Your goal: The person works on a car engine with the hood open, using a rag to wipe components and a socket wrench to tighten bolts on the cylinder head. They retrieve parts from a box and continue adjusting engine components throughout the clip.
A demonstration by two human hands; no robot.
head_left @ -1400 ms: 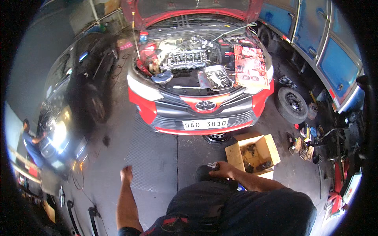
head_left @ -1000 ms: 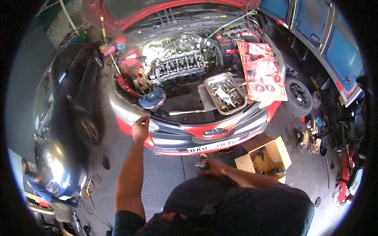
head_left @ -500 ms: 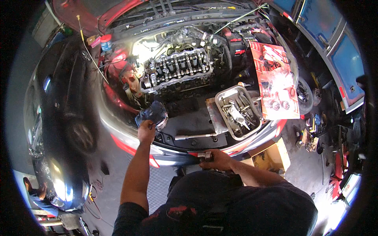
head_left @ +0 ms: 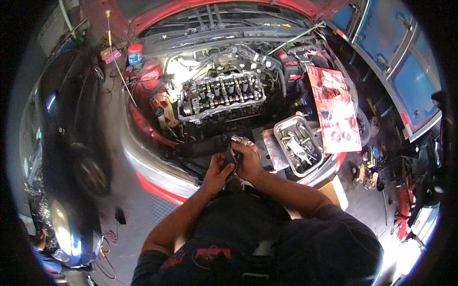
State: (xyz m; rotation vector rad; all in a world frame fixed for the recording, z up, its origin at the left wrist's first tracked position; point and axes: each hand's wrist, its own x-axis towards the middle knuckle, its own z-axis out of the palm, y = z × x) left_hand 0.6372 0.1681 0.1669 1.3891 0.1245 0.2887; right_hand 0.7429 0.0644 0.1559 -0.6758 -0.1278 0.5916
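Both hands are together in front of my body, over the front edge of the car. My left hand (head_left: 218, 172) is closed on a dark rag (head_left: 231, 156), which is bunched between the two hands. My right hand (head_left: 249, 161) is closed round a small shiny metal cylinder (head_left: 238, 139) whose end sticks out past the fingers; its exact kind cannot be made out. The rag lies against the right hand's fingers. Beyond the hands is the uncovered engine head (head_left: 222, 97), with its camshafts and valve gear exposed.
A metal tray (head_left: 278, 138) of tools and parts stands right of my hands. Beside it lies a red and white printed sheet (head_left: 334, 109). A blue tub with a red lid (head_left: 135, 55) is at the far left. A dark car (head_left: 71, 143) stands left; a cardboard box (head_left: 334, 191) is lower right.
My left hand has brought the rag from the left front of the engine bay to the middle. The right hand has risen with the metal cylinder, and both hands now meet. The view has shifted slightly.
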